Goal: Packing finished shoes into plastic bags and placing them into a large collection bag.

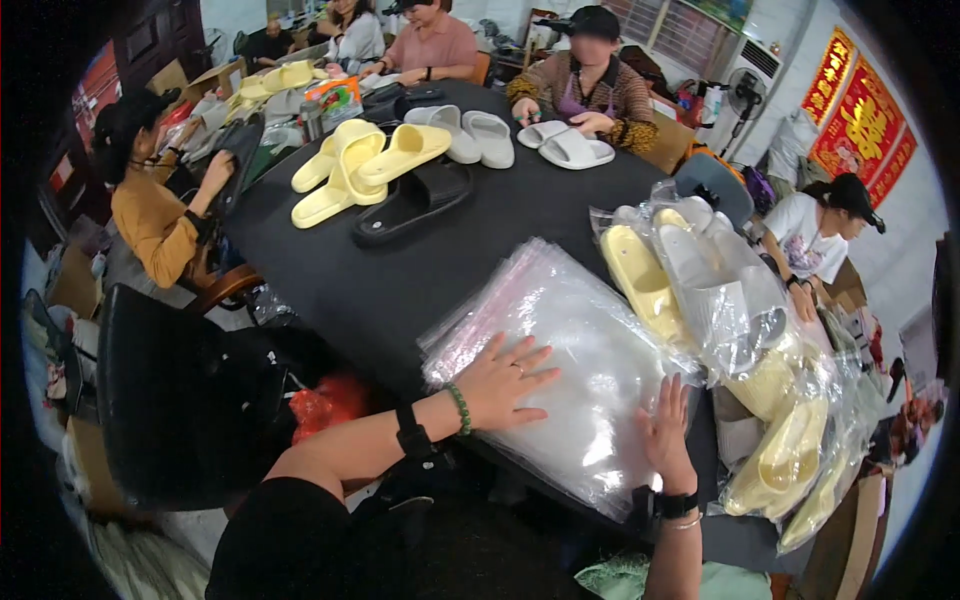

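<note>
A thick stack of clear plastic bags (pixel 590 350) lies flat on the black table in front of me. On its near left part rests my left hand (pixel 500 385), palm down with the fingers spread. My right hand (pixel 668 430) is at the stack's right edge, fingers stretched out and nothing gripped. Just right of the stack, yellow slippers (pixel 640 280) and grey slippers (pixel 700 290) lie in clear bags, heaped along the table edge. More bagged yellow slippers (pixel 785 455) lie nearer to me.
Loose yellow slides (pixel 345 175), a black slide (pixel 415 205) and grey slides (pixel 465 135) lie across the table (pixel 300 255). A person (pixel 590 85) opposite handles light grey slippers (pixel 568 145). Other people sit around the table. A black chair (pixel 170 400) stands at my left.
</note>
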A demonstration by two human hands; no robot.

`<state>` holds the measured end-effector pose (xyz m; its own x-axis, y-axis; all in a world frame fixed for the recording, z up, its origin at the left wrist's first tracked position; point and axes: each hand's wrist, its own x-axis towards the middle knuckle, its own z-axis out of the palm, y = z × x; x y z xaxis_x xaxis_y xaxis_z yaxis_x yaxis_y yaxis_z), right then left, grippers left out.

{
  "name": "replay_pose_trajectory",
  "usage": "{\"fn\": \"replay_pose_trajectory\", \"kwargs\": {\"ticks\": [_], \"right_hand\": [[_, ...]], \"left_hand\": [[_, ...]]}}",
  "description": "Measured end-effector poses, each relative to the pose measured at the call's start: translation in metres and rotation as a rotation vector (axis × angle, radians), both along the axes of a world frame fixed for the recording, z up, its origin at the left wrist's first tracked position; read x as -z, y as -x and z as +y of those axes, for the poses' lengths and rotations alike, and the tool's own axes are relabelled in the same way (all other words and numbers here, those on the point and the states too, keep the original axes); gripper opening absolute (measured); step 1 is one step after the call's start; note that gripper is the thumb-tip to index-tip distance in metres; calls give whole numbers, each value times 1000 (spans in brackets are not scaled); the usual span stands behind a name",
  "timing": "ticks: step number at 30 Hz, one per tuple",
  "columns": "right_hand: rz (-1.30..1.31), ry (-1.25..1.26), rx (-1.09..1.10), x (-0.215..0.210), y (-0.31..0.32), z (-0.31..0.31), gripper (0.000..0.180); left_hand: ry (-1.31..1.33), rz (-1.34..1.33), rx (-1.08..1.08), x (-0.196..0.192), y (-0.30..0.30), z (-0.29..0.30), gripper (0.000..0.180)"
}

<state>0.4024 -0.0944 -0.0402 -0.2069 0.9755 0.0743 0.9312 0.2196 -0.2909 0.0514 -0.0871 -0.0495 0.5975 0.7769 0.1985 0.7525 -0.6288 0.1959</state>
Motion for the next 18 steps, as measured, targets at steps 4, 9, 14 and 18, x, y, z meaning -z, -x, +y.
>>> {"fn": "replay_pose_trajectory", "kwargs": {"ticks": [4, 9, 14, 18], "right_hand": [[-131, -174, -111, -66, 58, -51, 85], [-201, -8, 7, -2, 52, -101, 81], [-184, -141, 18, -1, 59, -100, 77], [-157, -138, 25, 0, 55, -100, 75]], "left_hand": [[-9, 10, -44, 4, 9, -6, 69], [-45, 0, 4, 0, -1, -4, 70], [-10, 4, -4, -3, 4, -2, 71], [95, -61, -64, -37, -9, -13, 71]]}}
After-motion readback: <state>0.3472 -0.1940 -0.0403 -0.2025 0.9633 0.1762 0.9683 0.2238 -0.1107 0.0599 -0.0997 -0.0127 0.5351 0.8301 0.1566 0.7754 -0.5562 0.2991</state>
